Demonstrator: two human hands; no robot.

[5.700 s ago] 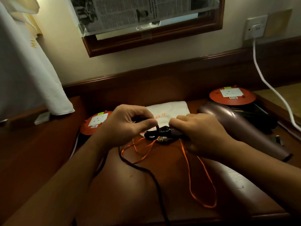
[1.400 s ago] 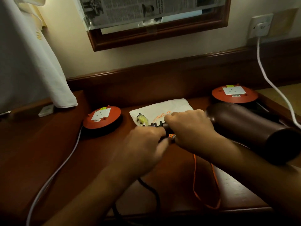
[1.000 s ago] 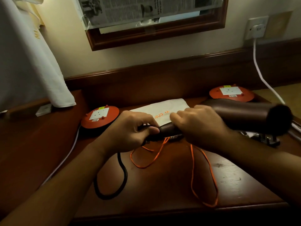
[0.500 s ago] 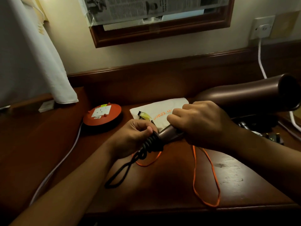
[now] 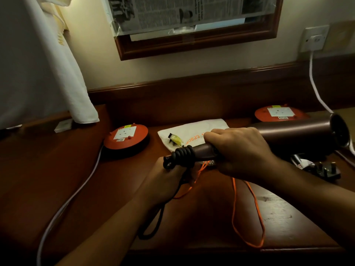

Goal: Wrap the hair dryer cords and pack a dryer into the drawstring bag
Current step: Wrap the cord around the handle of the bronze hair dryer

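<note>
Coiled cord hides fingers of left hand.

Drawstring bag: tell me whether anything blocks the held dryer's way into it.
Yes. A black plug with a yellow tag lies on the flat white drawstring bag, near its left end. The right hand holds the dryer in front of it; the left hand grips its cord.

Right hand round hair dryer, left hand round cord.
</note>
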